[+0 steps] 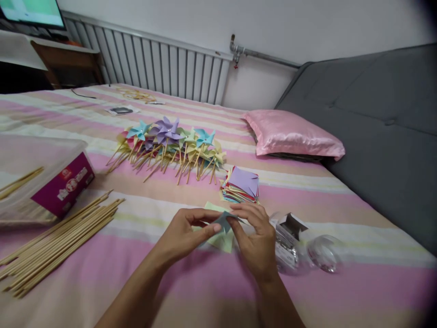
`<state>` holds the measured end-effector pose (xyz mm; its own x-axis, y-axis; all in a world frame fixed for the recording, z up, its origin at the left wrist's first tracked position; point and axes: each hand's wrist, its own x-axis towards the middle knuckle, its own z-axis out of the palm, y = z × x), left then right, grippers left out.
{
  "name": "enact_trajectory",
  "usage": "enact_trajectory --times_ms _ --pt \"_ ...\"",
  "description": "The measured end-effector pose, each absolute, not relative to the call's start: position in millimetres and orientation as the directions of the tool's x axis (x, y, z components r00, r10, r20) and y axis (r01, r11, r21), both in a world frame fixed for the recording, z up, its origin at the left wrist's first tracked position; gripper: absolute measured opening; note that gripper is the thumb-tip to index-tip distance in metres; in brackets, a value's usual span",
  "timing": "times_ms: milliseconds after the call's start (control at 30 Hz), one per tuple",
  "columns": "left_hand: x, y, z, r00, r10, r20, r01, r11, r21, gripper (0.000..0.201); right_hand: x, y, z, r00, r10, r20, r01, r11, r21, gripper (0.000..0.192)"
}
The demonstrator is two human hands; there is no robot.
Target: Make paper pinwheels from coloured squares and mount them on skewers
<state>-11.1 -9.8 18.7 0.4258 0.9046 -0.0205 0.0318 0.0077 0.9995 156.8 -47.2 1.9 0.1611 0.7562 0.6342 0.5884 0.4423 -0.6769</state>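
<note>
Both hands hold a small blue-grey paper piece (225,222) between them, its corners bent up. My left hand (191,230) pinches it from the left with the thumb on top. From the right, the thumb and fingers of my right hand (254,234) close on it. Beneath lies a pale green paper sheet (223,241) on the bedspread, partly covered by the hands. Just beyond them sits a stack of cut coloured paper squares (242,184), a purple one on top. Farther off, several finished paper pinwheels (169,132) on sticks lie in a heap.
Loose wooden sticks (61,246) lie at left by a clear plastic tub (70,180) holding more sticks. Right of my hands are a small open box (290,228) and a clear round container (322,253). A pink pillow (293,134) rests by the grey headboard (375,123).
</note>
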Motion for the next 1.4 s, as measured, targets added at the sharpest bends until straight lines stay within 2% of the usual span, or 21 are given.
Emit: enact_trajectory --times_ms 133,200,267,300,367,467,567,633,767,967,1133,1267,1400 --pt "-16 -3 17 0.152 0.984 -0.090 -0.174 0.116 0.978 0.044 159 -45 -3 0.321 0.692 0.647 0.501 0.455 -0.736 0.012" --pt "-18 1 16 0.094 0.953 -0.288 -0.232 0.302 0.925 0.050 160 -43 -8 0.342 0.711 0.614 0.378 0.495 -0.783 0.008" --pt "-19 2 17 0.251 0.855 -0.454 -0.279 0.513 0.812 0.056 161 -41 -11 0.279 0.765 0.580 0.272 0.516 -0.812 0.006" --pt "-19 2 19 0.379 0.789 -0.483 -0.302 0.599 0.742 0.059 162 -41 -12 0.226 0.796 0.562 0.242 0.513 -0.824 0.007" --pt "-20 1 22 0.574 0.683 -0.452 -0.336 0.700 0.631 0.065 162 -41 -13 0.117 0.851 0.512 0.222 0.479 -0.849 0.009" --pt "-21 -1 23 0.560 0.707 -0.433 -0.381 0.683 0.623 0.058 163 -42 -12 0.019 0.902 0.431 0.250 0.413 -0.875 0.007" --pt "-22 -1 19 0.485 0.769 -0.415 -0.342 0.604 0.719 0.032 165 -42 -11 -0.044 0.921 0.387 0.302 0.382 -0.873 0.010" --pt "-22 -2 16 0.519 0.759 -0.393 -0.266 0.581 0.769 0.025 166 -42 -11 -0.041 0.921 0.388 0.324 0.380 -0.866 0.012" --pt "-19 -5 14 0.507 0.773 -0.381 -0.214 0.541 0.813 0.022 169 -43 -11 -0.044 0.926 0.375 0.307 0.370 -0.877 0.011" --pt "-17 -5 17 0.440 0.804 -0.399 -0.191 0.518 0.834 0.025 177 -41 -12 -0.114 0.930 0.351 0.188 0.367 -0.911 0.006" --pt "-18 -4 16 0.460 0.791 -0.403 -0.164 0.522 0.837 0.029 178 -43 -13 -0.186 0.949 0.254 0.074 0.271 -0.960 0.016" --pt "-18 -4 13 0.484 0.788 -0.381 -0.166 0.510 0.844 0.027 178 -45 -16 -0.211 0.969 0.132 0.089 0.154 -0.984 0.017" --pt "-19 -4 13 0.489 0.788 -0.374 -0.158 0.501 0.851 0.023 178 -46 -18 -0.219 0.967 0.134 0.146 0.169 -0.975 0.012"
